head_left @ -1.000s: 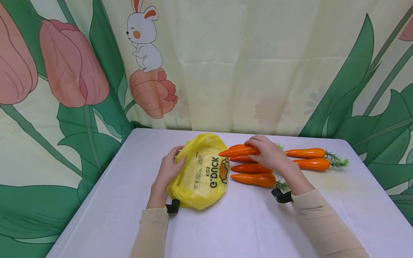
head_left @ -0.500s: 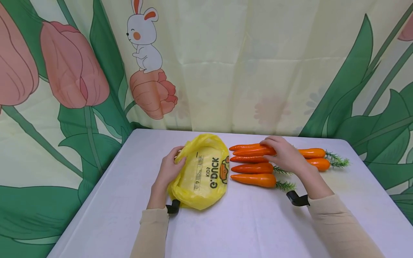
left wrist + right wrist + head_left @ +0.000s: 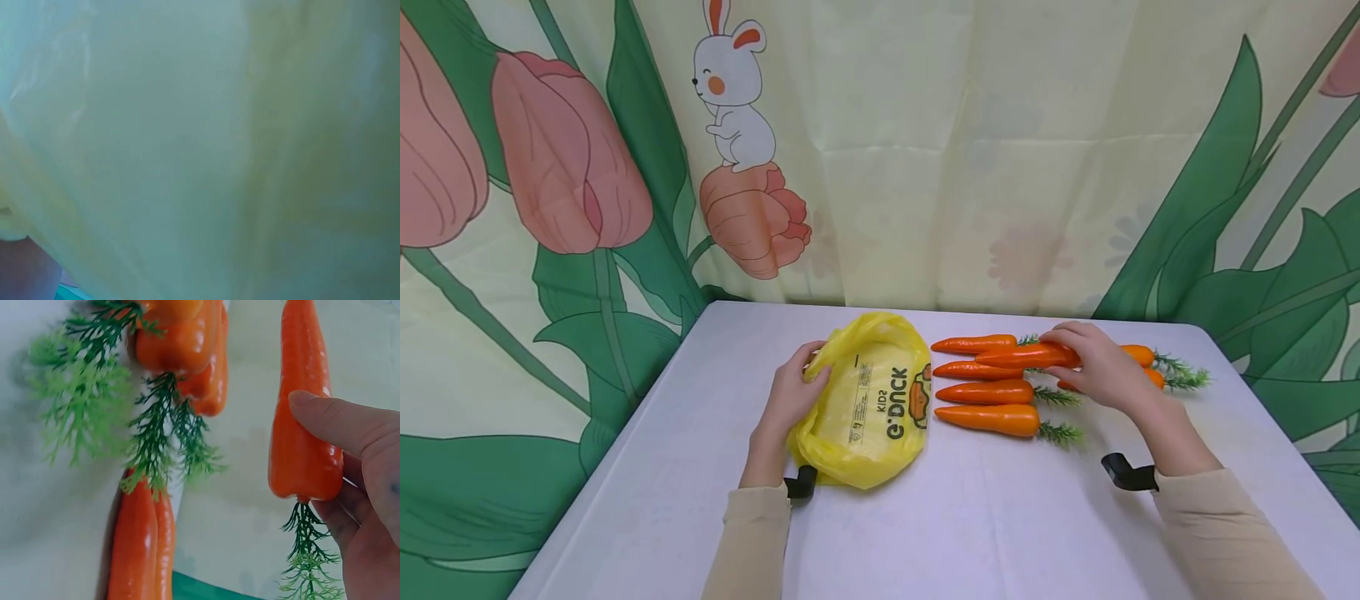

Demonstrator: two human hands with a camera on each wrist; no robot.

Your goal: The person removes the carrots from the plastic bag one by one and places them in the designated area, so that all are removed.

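Observation:
In the head view a yellow plastic bag (image 3: 842, 454) lies on the table with its mouth held apart. My left hand (image 3: 796, 392) grips the bag's left rim; the bag's film fills the left wrist view. To the right, my right hand (image 3: 1093, 362) pinches a carrot (image 3: 1018, 357) between thumb and fingers, lifted over the row. The right wrist view shows this held carrot (image 3: 306, 444) with its green top hanging free. Several other carrots (image 3: 988, 418) lie side by side, tips toward the bag. Two more carrots (image 3: 1138, 356) lie farther right, partly hidden by my right hand.
A white-covered table (image 3: 1000, 517) carries everything. Behind its far edge hangs a curtain (image 3: 887, 167) printed with tulips and a rabbit. Black wrist mounts (image 3: 1127, 472) sit under both forearms.
My right hand has moved right with the carrot, away from the bag and along the row. The left hand and the bag have hardly moved.

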